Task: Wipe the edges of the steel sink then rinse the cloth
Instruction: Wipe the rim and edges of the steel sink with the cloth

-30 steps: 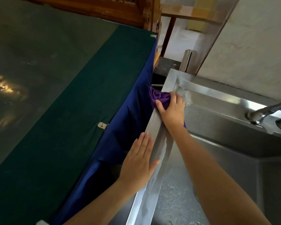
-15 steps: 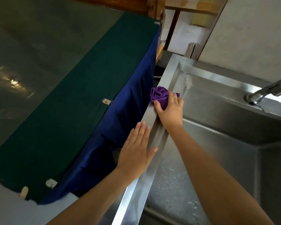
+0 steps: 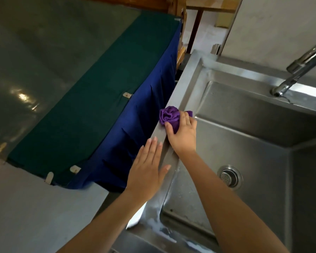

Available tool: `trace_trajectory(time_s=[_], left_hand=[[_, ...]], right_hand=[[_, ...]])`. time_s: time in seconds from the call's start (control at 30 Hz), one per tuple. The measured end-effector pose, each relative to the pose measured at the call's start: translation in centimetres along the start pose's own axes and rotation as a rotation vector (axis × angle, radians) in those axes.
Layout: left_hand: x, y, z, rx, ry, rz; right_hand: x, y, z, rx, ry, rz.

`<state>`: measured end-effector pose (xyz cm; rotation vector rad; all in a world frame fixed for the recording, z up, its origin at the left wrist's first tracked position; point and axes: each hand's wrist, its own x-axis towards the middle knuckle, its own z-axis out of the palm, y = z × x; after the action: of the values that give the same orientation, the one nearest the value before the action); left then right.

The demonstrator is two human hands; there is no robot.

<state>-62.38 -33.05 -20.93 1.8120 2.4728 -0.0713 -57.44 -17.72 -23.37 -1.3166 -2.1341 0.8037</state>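
My right hand [image 3: 182, 136] closed on bunched purple cloth [image 3: 169, 115], pressed on sink [image 3: 188, 73] left rim. Left hand [image 3: 147, 172] flat, empty, just behind. Wiping midway; far edges, rinse under tap [image 3: 299, 68] left.

Under both hands the steel sink [image 3: 244, 136] rim is brushed metal, dully shiny, with wet soapy streaks nearest the wrists. Beneath the right hand [image 3: 182, 136] sits a crumpled purple cloth [image 3: 167, 115], soft and matt. Left of the left hand [image 3: 146, 168] hang matt blue cloth [image 3: 135, 143] and green cloth [image 3: 91, 106]. The faucet [image 3: 303, 63] beyond is glossy polished metal.
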Motion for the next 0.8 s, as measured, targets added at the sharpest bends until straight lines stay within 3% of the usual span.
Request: trace_trajectory(time_s=[0.8], left_hand=[[-15.6, -2.0, 1.8, -0.071, -0.037, 0.01]], right_hand=[[-16.0, -4.9, 0.9, 0.052, -0.012, 0.084]])
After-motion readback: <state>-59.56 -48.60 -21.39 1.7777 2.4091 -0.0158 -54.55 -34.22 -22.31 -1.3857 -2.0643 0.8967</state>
